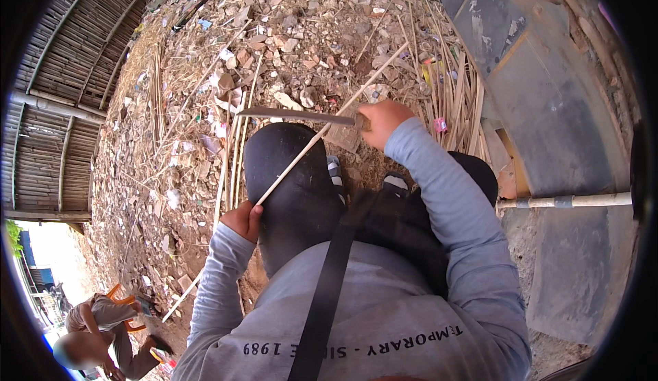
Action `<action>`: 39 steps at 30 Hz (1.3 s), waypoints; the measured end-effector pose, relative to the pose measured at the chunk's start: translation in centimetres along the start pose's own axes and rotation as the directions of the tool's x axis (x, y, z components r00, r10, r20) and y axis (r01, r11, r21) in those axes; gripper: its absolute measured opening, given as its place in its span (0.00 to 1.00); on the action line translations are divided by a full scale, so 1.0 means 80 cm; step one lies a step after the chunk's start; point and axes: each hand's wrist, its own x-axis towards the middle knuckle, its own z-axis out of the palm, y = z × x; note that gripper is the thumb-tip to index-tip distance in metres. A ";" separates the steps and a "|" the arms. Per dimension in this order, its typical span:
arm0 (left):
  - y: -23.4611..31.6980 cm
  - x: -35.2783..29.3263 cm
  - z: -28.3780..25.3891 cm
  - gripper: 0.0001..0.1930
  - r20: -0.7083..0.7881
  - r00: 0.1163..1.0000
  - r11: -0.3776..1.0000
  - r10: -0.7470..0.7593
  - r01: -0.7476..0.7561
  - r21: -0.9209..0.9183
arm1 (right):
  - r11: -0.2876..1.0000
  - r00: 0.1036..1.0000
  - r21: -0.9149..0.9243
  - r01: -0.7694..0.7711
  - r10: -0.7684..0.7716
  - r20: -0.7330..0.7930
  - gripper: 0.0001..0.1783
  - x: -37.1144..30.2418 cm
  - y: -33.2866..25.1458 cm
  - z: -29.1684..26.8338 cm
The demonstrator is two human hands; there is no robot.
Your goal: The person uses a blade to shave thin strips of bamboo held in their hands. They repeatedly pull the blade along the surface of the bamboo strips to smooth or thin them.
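Observation:
My left hand [242, 221] is closed around a long, pale bamboo strip [293, 165] beside my left knee. The strip slants up and to the right past the knee, and its lower end comes out below my left forearm. In my right hand [385, 124] is the handle of a large knife [295, 114], its dark blade pointing left. The blade crosses the strip just beyond my knees; whether its edge is touching the strip, I cannot tell.
Several thin strips [238, 141] lie left of my left knee. A pile of split bamboo [466, 100] is at the right, near dark flat panels [548, 120]. Rubble and litter [274, 45] cover the ground ahead. Another person [110, 323] sits on an orange chair [122, 292] at lower left.

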 end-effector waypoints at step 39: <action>-0.043 -0.020 0.007 0.21 0.030 0.999 1.000 -0.025 0.025 -0.004 | 0.999 1.000 0.046 0.009 -0.009 0.001 0.20 0.002 0.011 0.003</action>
